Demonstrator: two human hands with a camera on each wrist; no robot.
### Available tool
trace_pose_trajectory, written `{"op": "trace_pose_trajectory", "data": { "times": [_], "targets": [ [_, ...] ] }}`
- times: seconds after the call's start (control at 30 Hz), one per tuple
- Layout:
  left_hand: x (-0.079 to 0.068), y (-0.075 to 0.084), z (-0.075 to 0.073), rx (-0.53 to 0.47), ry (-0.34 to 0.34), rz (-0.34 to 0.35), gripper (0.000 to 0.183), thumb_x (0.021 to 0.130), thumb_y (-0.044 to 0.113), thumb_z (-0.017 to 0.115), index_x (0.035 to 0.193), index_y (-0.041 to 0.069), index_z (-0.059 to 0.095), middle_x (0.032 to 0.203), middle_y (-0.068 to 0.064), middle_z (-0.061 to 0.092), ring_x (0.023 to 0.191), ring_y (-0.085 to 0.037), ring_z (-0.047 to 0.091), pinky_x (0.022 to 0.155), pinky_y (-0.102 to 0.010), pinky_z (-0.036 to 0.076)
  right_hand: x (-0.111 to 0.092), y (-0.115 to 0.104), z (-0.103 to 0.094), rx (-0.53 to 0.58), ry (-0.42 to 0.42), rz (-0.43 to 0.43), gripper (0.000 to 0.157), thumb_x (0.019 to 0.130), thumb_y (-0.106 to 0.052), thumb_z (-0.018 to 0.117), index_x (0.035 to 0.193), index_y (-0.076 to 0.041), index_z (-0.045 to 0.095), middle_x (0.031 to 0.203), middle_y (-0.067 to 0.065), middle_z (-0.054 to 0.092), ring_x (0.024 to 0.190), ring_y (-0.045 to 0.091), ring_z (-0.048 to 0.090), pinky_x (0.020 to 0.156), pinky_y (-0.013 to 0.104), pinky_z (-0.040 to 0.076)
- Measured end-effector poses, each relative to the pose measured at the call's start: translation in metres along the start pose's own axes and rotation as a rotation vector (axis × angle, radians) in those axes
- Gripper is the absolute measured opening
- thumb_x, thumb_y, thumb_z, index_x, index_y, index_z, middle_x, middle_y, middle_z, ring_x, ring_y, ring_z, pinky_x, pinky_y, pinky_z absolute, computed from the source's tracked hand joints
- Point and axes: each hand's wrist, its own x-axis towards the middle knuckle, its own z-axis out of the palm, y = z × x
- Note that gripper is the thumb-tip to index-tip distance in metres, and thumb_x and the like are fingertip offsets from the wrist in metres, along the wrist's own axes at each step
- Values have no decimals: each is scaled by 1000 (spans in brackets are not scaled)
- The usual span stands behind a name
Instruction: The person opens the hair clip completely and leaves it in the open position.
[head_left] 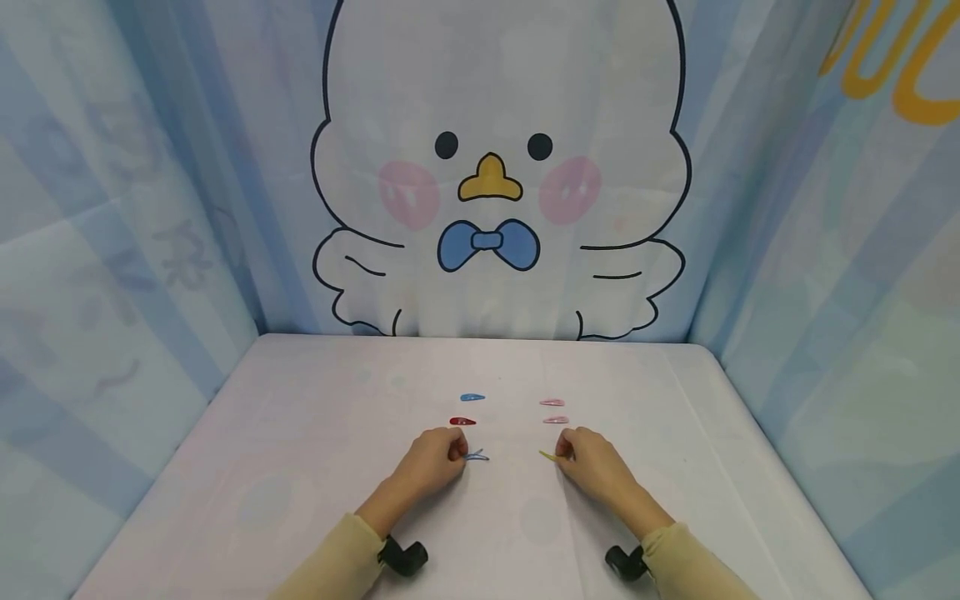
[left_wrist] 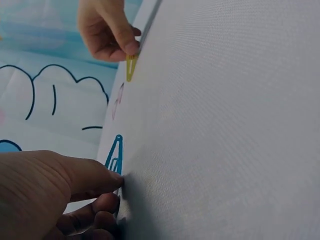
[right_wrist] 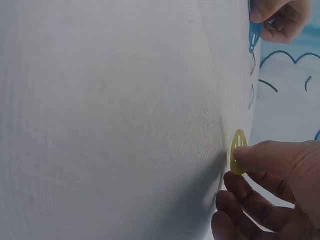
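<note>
My left hand (head_left: 433, 460) pinches a blue snap hair clip (left_wrist: 119, 150) between thumb and fingers, just over the table. The clip's narrow end points away from the fingertips and it looks sprung apart. On the right, my other hand (head_left: 597, 468) holds a yellow snap hair clip (right_wrist: 239, 139) by its wide end, thumb on top. Beyond the left hand lie a red hair clip (head_left: 462, 421) and a second blue hair clip (head_left: 472, 397). Two pink hair clips, one nearer (head_left: 556, 420) and one farther (head_left: 552, 402), lie beyond the right hand.
The table (head_left: 315, 392) has a pale cloth over it. A curtain (head_left: 495, 300) with a cartoon bird hangs at its back edge, and blue curtains flank both sides. Black wrist devices, left (head_left: 405, 557) and right (head_left: 626, 563), sit at the sleeve cuffs.
</note>
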Motion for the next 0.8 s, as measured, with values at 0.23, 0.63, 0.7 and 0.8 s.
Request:
{"op": "trace_pose_trajectory", "data": {
  "times": [0.23, 0.63, 0.7, 0.8],
  "targets": [
    [-1, -2, -1, 0, 9, 14, 12, 87, 5, 76, 91, 12, 67, 78, 4, 56, 74, -12, 51, 67, -24, 46, 1, -5, -1, 29, 39, 8, 16, 87, -2, 76, 84, -13, 65, 79, -4, 64, 71, 9, 55, 67, 29, 48],
    [-2, 6, -3, -19, -7, -17, 11, 92, 20, 75, 92, 13, 67, 80, 3, 58, 74, -12, 52, 67, -26, 47, -8, -18, -11, 29, 72, -36, 15, 88, -6, 75, 87, -19, 67, 83, -10, 65, 69, 7, 50, 65, 26, 45],
    [-2, 8, -3, -3, -1, -14, 10, 92, 20, 75, 91, 13, 68, 82, 4, 59, 74, -12, 53, 68, -27, 47, -10, -23, -14, 23, 85, -52, 16, 89, -7, 76, 87, -20, 67, 82, -11, 64, 68, 6, 49, 63, 24, 44],
    [-2, 12, -3, 28, 4, -9, 11, 91, 22, 76, 91, 15, 68, 86, 4, 62, 77, -12, 53, 72, -30, 49, -15, -30, -18, 17, 105, -86, 18, 89, -7, 77, 88, -22, 66, 83, -13, 63, 67, 4, 48, 62, 24, 43]
  ]
}}
